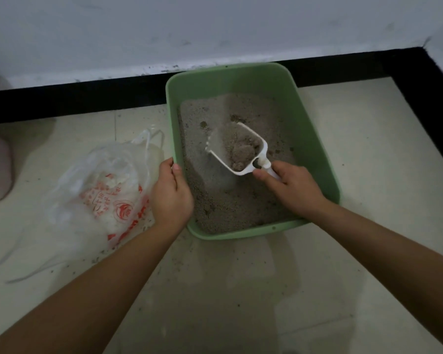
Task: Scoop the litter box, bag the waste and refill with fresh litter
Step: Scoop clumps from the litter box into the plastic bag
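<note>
Floor-set litter box: right hand grips loaded scoop.

The scene is dim and flat, with a grey-blue cast over the wall in the upper part of the frame. No light source shows; soft shadows darken the floor at lower centre. The plastic bag at left looks smeared and soft. Wide-angle bending curves the black baseboard, and detail falls off toward the corners.
</note>
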`<state>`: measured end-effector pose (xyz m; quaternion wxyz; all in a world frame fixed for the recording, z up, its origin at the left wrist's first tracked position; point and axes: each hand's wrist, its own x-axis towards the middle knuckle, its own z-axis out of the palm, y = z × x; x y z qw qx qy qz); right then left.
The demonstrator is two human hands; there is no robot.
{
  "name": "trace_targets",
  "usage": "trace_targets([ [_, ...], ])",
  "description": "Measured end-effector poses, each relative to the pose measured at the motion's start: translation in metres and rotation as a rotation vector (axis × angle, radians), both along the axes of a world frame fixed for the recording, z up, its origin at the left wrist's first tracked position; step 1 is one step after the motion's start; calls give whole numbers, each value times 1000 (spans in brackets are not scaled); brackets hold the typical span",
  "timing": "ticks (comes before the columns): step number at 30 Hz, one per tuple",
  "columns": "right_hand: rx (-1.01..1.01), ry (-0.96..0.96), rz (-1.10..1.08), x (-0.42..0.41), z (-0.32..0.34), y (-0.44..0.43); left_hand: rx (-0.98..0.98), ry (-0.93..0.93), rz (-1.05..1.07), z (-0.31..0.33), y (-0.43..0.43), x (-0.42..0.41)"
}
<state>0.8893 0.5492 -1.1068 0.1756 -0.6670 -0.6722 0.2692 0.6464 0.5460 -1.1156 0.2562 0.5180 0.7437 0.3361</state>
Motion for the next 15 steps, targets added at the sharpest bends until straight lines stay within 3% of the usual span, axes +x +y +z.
trace_targets([
  [15,25,-30,-28,-5,6,-4,-25,18,3,1,1,-1],
])
